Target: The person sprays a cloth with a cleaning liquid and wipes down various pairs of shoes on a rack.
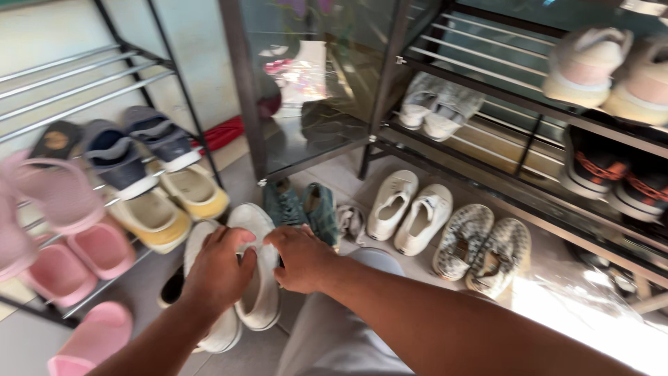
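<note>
Under both hands (261, 264), pale slip-on shoe (261, 306)

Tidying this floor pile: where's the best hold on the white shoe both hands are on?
Grip the white shoe by its collar rim from above: it lies sole-down, opening up, where the left hand and right hand already meet.

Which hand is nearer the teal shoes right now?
Right. The right hand sits just below the teal shoes, almost touching them; the left hand is farther left, on the white shoe.
</note>
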